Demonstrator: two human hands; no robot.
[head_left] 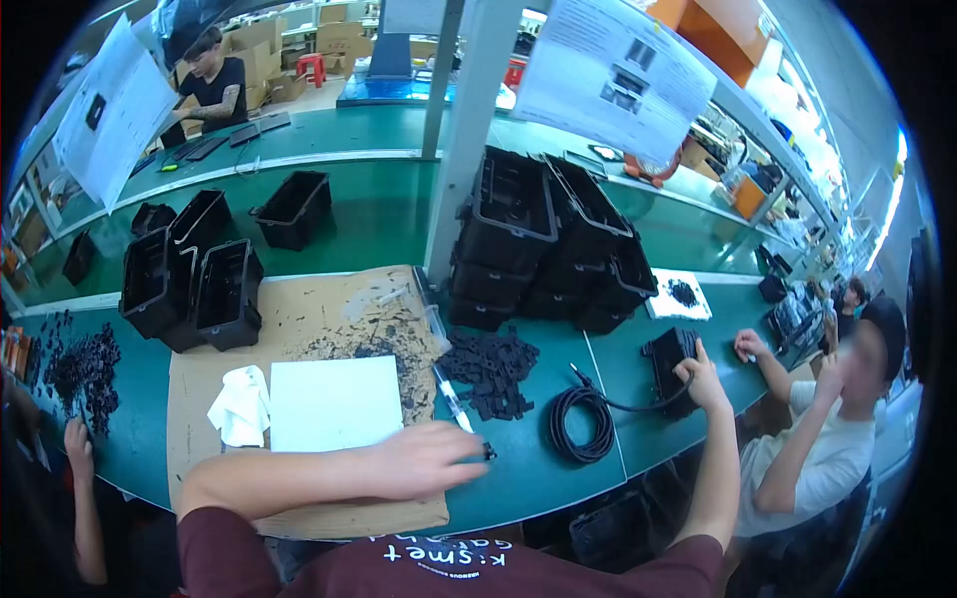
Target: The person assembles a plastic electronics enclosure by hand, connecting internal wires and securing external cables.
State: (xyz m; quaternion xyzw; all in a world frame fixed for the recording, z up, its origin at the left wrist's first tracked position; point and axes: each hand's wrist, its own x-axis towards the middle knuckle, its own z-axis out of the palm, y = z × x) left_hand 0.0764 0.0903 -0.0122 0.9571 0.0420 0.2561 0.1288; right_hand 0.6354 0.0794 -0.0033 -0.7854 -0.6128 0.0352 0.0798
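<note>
Palm down over the edge of the cardboard, my left hand point(429, 460) stretches its fingers rightward, slightly blurred. By its fingertips is a small black piece point(488, 451), and a white pen-like tube point(452, 397) lies just beyond. My right hand point(704, 381) grips the near right edge of a black box point(670, 357), its index finger pointing up along the side. A black cable point(581, 427) lies coiled left of the box; one end runs across the box front to my right fingers, where its tip is hidden.
Cardboard point(199, 399) carries a white sheet point(334, 404) and a crumpled white cloth point(239, 407). Small black parts point(490, 371) are heaped beside it. Black bins point(513, 219) stand stacked behind, with others point(227, 294) at left. People sit close on both sides. A metal post point(459, 140) rises mid-bench.
</note>
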